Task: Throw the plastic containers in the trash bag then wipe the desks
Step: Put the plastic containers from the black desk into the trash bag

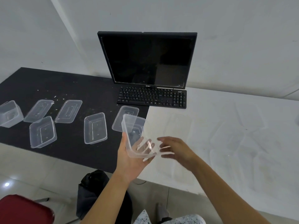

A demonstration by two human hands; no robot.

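My left hand [129,162] holds a clear plastic container [137,136] tilted above the seam between the black desk [68,156] and the white desk [226,143]. My right hand [176,149] hovers just right of it, blurred, fingers spread, with nothing in it. Several more clear containers and lids lie on the black desk: one [95,127] in the middle, one [42,131] further left, a lid [68,110], another lid [38,109], one [9,115] at the left edge, and one [126,118] behind the held container. A black trash bag [90,191] sits on the floor under the desk edge.
A black monitor [148,59] and a black keyboard [152,97] stand at the back across both desks. Crumbs speckle the black desk. A red seat [24,209] is at the bottom left. White walls rise behind the desks.
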